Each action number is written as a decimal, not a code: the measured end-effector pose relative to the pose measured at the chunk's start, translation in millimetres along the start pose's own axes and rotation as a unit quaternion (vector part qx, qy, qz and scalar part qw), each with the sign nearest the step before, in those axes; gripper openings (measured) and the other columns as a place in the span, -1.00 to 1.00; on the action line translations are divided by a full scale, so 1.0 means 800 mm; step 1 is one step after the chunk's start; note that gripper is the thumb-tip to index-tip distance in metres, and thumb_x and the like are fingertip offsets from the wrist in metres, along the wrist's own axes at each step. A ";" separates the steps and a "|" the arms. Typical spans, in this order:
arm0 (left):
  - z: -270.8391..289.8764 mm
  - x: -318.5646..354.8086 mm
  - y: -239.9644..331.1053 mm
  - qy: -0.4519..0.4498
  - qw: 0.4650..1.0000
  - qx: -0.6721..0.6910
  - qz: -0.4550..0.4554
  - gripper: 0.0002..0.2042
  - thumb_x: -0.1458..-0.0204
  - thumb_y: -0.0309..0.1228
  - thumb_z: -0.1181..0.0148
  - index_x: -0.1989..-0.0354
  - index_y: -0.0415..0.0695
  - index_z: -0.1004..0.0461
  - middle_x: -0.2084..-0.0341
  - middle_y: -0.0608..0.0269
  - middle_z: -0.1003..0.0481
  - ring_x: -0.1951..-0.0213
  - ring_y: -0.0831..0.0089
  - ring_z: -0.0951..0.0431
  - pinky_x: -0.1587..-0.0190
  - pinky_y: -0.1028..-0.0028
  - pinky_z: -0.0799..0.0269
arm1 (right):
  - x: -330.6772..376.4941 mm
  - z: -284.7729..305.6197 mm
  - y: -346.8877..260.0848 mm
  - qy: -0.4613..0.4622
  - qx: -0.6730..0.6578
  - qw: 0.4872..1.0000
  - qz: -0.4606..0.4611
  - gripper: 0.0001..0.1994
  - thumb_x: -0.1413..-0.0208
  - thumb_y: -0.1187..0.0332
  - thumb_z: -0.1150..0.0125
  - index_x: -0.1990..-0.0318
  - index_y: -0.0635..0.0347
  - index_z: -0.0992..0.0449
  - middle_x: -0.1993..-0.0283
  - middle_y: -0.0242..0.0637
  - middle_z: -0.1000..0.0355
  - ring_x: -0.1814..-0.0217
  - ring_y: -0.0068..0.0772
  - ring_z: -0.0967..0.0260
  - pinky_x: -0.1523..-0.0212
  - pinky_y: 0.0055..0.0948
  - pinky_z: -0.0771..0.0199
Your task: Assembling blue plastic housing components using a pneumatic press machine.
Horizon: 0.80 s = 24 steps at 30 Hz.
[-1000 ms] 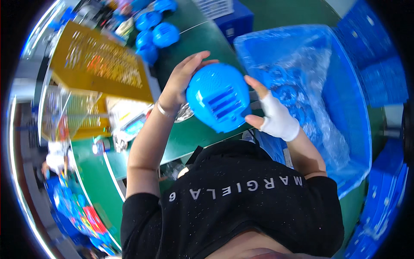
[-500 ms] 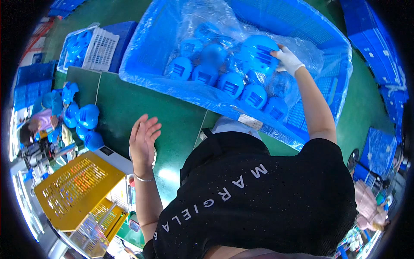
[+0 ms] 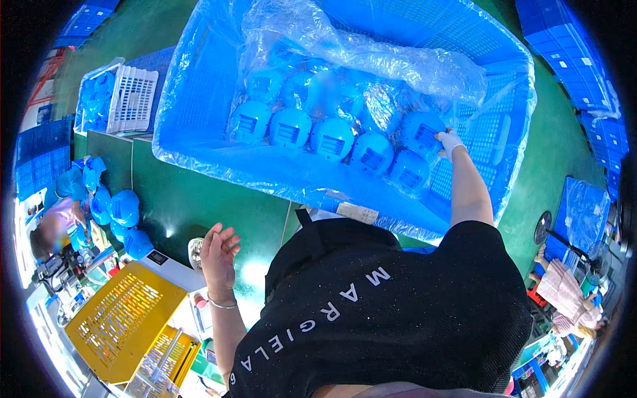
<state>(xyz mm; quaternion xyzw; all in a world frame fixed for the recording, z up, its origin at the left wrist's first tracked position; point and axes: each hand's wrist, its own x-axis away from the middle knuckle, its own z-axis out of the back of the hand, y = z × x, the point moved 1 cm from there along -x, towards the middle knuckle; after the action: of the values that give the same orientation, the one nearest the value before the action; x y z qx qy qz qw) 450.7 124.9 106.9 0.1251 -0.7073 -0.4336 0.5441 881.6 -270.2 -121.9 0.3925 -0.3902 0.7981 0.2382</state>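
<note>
My right hand (image 3: pixel 449 142), in a white glove, grips the right edge of a blue rounded plastic shell with slots (image 3: pixel 421 131). That shell sits low in a large blue crate (image 3: pixel 249 179) lined with clear plastic film. Left of it and nearer me, more slotted blue shells (image 3: pixel 332 138) stand side by side in rows. My left hand (image 3: pixel 220 255) is bare and holds nothing; its fingers are loosely bent and apart, over the green floor left of my body.
Bunched clear film (image 3: pixel 411 69) lies behind the shells. A yellow slotted machine guard (image 3: pixel 126 318) is at lower left. Rounded blue parts (image 3: pixel 125 209) and another person (image 3: pixel 63 225) are beyond it. A white basket (image 3: pixel 133 99) stands far left; stacked blue crates (image 3: pixel 570 60) stand right.
My right hand has brought the shell down from above the others into the crate, at the right of the rows. The left hand stays raised and free. The view has shifted slightly.
</note>
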 end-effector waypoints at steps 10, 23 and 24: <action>-0.013 -0.009 -0.004 0.028 0.999 -0.007 0.016 -0.79 -0.12 -0.40 0.19 0.12 -0.17 -0.27 0.34 0.20 -0.44 0.39 0.49 -0.46 0.39 0.57 -0.35 | -0.032 -0.052 -0.110 0.074 0.505 0.859 0.050 -0.63 0.13 0.24 0.03 0.15 0.19 -0.46 0.00 -0.12 -0.32 -0.10 -0.07 -0.21 -0.04 -0.30 -0.23; 0.057 0.015 -0.069 0.143 0.989 0.032 0.028 -0.70 -0.09 -0.34 0.13 0.04 -0.22 -0.24 0.32 0.19 -0.42 0.39 0.51 -0.45 0.37 0.56 -0.35 | -0.062 -0.156 -0.344 -0.314 0.056 0.933 0.167 -0.56 0.13 0.21 -0.19 0.10 0.18 -0.27 0.34 -0.19 -0.36 0.40 -0.35 -0.34 0.38 -0.43 -0.39; 0.067 0.025 -0.086 0.155 0.986 0.016 0.066 -0.69 -0.09 -0.32 0.13 0.04 -0.21 -0.24 0.33 0.21 -0.42 0.39 0.52 -0.44 0.37 0.56 -0.35 | 0.009 -0.221 -0.362 -0.352 0.056 0.901 0.249 -0.56 0.08 0.17 -0.16 0.07 0.20 -0.28 0.29 -0.19 -0.38 0.38 -0.40 -0.36 0.38 -0.48 -0.38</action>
<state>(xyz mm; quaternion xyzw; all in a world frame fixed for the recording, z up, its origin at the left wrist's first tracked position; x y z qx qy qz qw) 375.8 96.7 66.8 0.1526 -0.6281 -0.3607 0.6724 998.6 41.9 -58.3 0.5506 -0.4883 0.6617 -0.1432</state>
